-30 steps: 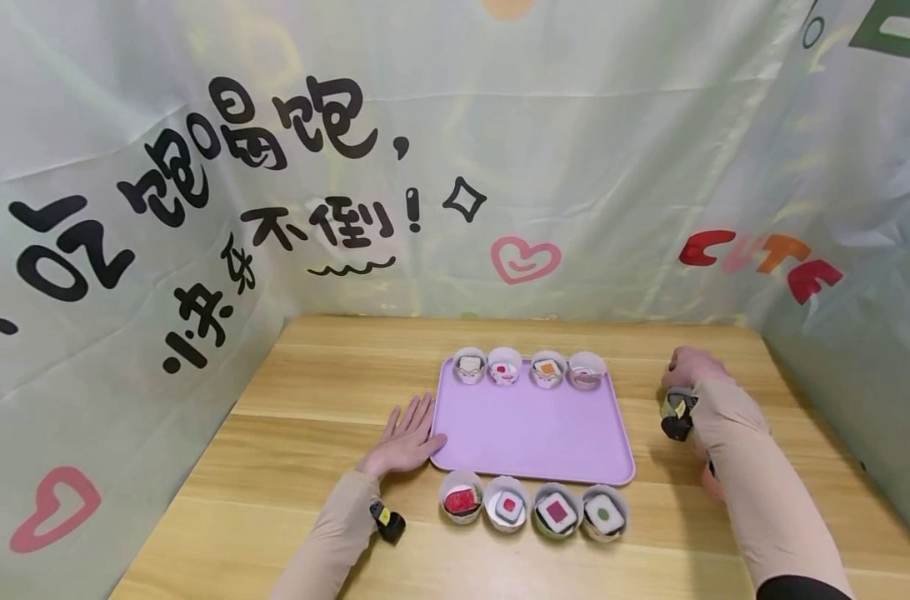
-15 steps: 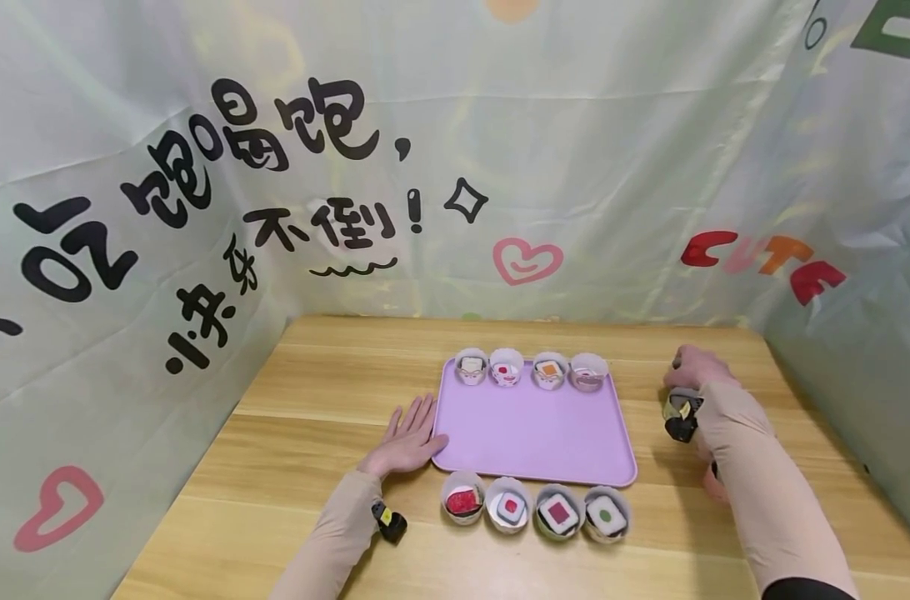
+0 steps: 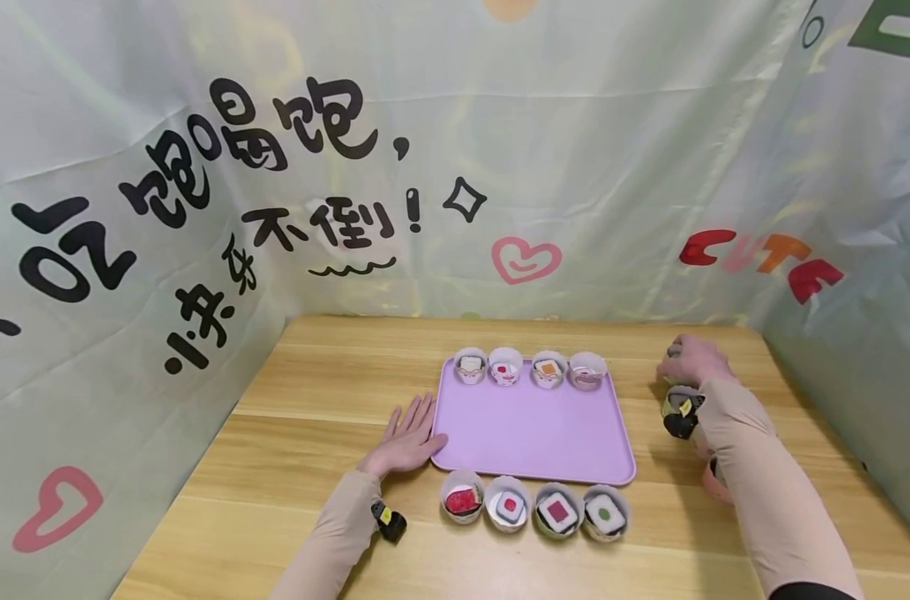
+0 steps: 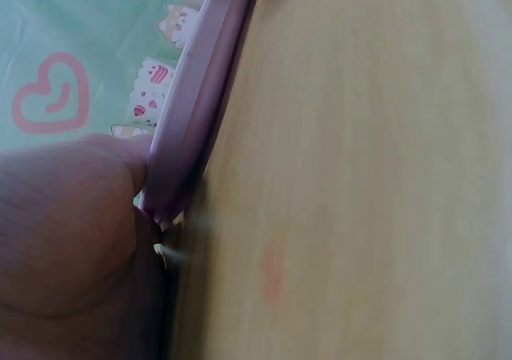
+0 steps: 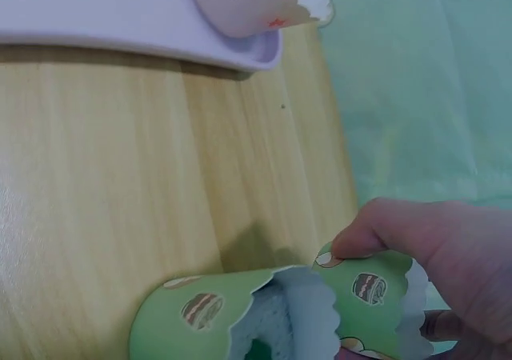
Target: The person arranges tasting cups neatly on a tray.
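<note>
My right hand (image 3: pixel 697 360), at the table's right, pinches a green paper baking cup (image 5: pixel 368 292) by its side, thumb on the near wall, fingers partly hidden behind. A second green baking cup (image 5: pixel 188 316) stands close beside it, with something pale and dark green inside. The left hand (image 3: pixel 402 442) lies with straight fingers on the table at the left side of the purple tray (image 3: pixel 533 433). Its thumb (image 4: pixel 128 148) rests on the tray rim in the left wrist view.
Baking cups (image 3: pixel 548 369) holding small blocks line the tray's back edge. More such cups (image 3: pixel 556 510) stand in front of the tray. A pinkish cup (image 3: pixel 716 483) is partly hidden by the right sleeve. Printed cloth (image 3: pixel 612 167) hangs behind and around the table.
My right hand has shifted slightly back and left, and more of the pinkish cup by the sleeve shows. The left hand, the tray and the cups about it stay put.
</note>
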`<move>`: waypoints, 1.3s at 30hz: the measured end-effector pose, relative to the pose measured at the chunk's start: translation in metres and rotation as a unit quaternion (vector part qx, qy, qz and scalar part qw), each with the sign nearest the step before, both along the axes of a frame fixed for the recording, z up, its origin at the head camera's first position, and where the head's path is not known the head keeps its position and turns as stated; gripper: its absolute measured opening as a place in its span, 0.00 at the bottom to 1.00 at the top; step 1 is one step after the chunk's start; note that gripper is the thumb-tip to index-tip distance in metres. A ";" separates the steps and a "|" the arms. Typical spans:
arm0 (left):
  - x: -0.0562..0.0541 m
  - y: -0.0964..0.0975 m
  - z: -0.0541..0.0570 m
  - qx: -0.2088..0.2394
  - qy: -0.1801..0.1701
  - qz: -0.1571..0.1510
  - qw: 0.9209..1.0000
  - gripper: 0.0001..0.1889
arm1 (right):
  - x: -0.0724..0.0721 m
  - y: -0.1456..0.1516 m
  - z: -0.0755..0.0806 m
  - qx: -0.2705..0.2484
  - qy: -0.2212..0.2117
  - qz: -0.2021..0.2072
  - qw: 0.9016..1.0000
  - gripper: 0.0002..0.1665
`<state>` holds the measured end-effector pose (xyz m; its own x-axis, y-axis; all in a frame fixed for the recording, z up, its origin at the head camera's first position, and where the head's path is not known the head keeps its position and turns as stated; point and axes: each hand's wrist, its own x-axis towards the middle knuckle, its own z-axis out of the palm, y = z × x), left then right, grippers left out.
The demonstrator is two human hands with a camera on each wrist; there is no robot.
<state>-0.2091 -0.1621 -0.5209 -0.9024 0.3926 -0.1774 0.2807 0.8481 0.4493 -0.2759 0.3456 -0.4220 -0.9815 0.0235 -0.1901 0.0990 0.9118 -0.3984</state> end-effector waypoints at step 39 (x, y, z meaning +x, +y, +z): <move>0.003 0.000 0.002 0.006 0.006 -0.001 1.000 0.39 | 0.004 -0.056 0.022 -0.080 0.137 0.007 0.987 0.42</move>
<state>-0.2063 -0.1618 -0.5189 -0.9038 0.3963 -0.1614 0.2878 0.8421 0.4560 -0.2723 0.2895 -0.4003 -0.9965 0.0005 0.0833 -0.0454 0.8352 -0.5481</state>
